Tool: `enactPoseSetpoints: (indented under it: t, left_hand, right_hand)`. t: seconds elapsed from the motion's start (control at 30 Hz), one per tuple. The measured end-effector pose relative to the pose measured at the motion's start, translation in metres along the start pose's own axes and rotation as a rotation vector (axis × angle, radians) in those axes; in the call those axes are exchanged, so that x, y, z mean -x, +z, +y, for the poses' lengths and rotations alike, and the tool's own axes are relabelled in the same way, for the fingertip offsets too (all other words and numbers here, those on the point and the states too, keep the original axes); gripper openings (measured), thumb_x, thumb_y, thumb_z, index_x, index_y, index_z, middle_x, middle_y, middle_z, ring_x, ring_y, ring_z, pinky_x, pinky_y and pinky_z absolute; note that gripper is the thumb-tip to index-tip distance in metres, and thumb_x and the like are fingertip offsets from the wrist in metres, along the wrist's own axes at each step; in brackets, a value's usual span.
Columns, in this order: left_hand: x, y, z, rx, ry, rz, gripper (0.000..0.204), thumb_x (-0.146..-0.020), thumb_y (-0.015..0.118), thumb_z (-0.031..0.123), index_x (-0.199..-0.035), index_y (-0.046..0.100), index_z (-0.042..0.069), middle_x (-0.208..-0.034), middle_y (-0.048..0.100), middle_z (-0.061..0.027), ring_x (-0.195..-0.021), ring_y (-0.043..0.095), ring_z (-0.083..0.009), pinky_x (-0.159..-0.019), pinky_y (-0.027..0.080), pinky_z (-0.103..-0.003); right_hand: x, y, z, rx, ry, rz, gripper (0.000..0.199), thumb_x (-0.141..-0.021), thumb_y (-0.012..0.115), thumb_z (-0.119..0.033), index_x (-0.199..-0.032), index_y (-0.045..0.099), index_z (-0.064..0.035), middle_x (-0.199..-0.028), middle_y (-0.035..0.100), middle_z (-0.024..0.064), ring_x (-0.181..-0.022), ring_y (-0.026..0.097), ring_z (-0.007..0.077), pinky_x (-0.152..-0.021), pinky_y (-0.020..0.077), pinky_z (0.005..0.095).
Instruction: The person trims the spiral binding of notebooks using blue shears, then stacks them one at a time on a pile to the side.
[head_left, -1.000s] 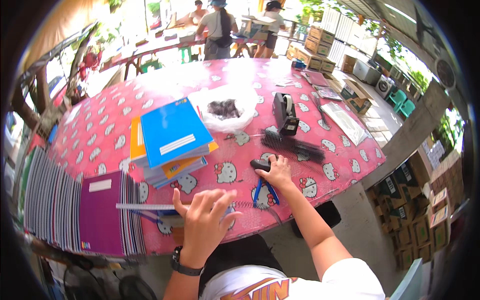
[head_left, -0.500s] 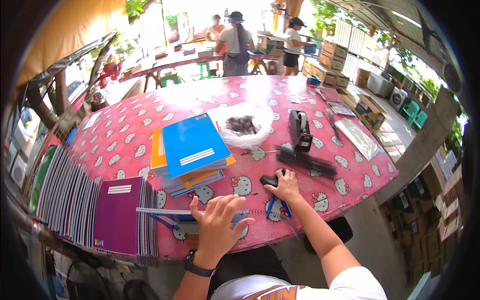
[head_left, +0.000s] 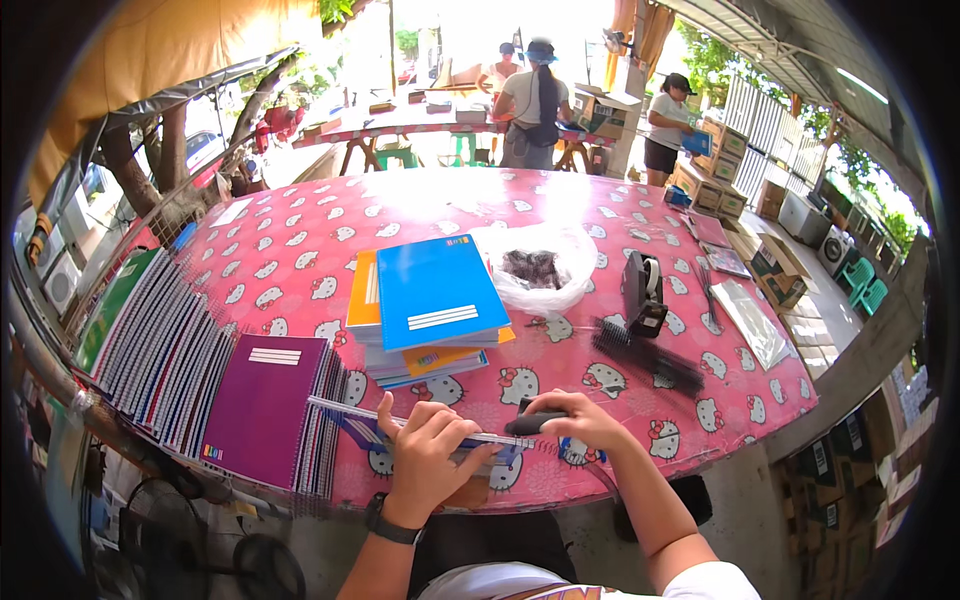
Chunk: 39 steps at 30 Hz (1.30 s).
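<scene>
I saw a glossy pink patterned plastic tablecloth [head_left: 300,250], smooth blue paper-covered notebooks [head_left: 435,290], and a crinkled, seemingly clear plastic bag [head_left: 575,250].

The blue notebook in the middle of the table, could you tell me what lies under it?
The blue notebook tops a stack of notebooks, orange covers showing; lower covers are hidden.

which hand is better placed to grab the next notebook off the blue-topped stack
Left, probably. The left hand lies flat on a ruler just below the stack of notebooks, while the right hand is closed around a dark tool further right.
</scene>
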<state>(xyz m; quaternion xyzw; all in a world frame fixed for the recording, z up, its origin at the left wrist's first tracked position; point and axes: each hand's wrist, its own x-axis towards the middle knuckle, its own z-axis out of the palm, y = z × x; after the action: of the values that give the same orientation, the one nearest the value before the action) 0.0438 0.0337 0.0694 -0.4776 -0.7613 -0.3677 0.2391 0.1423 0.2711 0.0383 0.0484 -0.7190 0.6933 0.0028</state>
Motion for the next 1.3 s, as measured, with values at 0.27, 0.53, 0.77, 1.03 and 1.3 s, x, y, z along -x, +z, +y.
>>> enactPoseSetpoints:
  t: [0.27, 0.53, 0.77, 1.03, 1.3]
  left_hand:
    - [0.000, 0.000, -0.001, 0.018, -0.011, 0.020, 0.022, -0.062, 0.077, 0.034, -0.070, 0.064, 0.017, -0.069, 0.057, 0.0059, -0.082, 0.055, -0.0130, -0.104, 0.008, -0.051]
    - [0.004, -0.002, 0.001, 0.011, -0.048, -0.026, 0.025, -0.063, 0.077, 0.037, -0.073, 0.065, 0.017, -0.070, 0.057, 0.0051, -0.083, 0.055, -0.0135, -0.105, 0.009, -0.052]
    - [-0.005, -0.011, -0.007, -0.085, -0.099, 0.087, 0.030, -0.061, 0.080, 0.034, -0.080, 0.064, 0.018, -0.074, 0.058, 0.0037, -0.084, 0.056, -0.0157, -0.105, 0.008, -0.052]
    - [0.004, -0.010, -0.017, -0.036, -0.079, 0.011, 0.031, -0.064, 0.077, 0.038, -0.081, 0.063, 0.016, -0.073, 0.058, 0.0027, -0.080, 0.056, -0.0160, -0.103, 0.015, -0.052]
    - [0.008, -0.029, -0.031, -0.140, -0.188, 0.047, 0.035, -0.066, 0.076, 0.042, -0.085, 0.063, 0.016, -0.081, 0.059, 0.0025, -0.088, 0.055, -0.0175, -0.106, 0.011, -0.053]
  right_hand:
    - [-0.019, -0.009, -0.022, 0.245, 0.045, 0.000, 0.067, -0.072, 0.062, -0.060, -0.102, 0.065, 0.0007, -0.097, 0.065, 0.0125, -0.098, 0.056, 0.0206, -0.092, 0.0381, 0.0352]
    - [-0.024, -0.001, -0.031, 0.226, 0.029, -0.060, 0.050, -0.075, 0.068, -0.040, -0.100, 0.065, 0.0027, -0.096, 0.064, 0.0105, -0.095, 0.056, 0.0189, -0.087, 0.0419, 0.0329]
    - [-0.036, -0.002, -0.040, -0.021, -0.076, -0.136, 0.059, -0.072, 0.066, -0.051, -0.100, 0.066, 0.0011, -0.103, 0.063, 0.0131, -0.105, 0.054, 0.0236, -0.094, 0.0390, 0.0366]
    - [-0.059, 0.009, -0.047, 0.136, -0.161, -0.288, 0.046, -0.076, 0.068, -0.037, -0.102, 0.065, 0.0010, -0.101, 0.064, 0.0127, -0.102, 0.055, 0.0228, -0.089, 0.0421, 0.0362]
    - [-0.070, 0.024, -0.040, -0.199, -0.296, -0.329, 0.046, -0.077, 0.068, -0.039, -0.098, 0.066, 0.0012, -0.092, 0.066, 0.0106, -0.091, 0.060, 0.0192, -0.080, 0.0463, 0.0339]
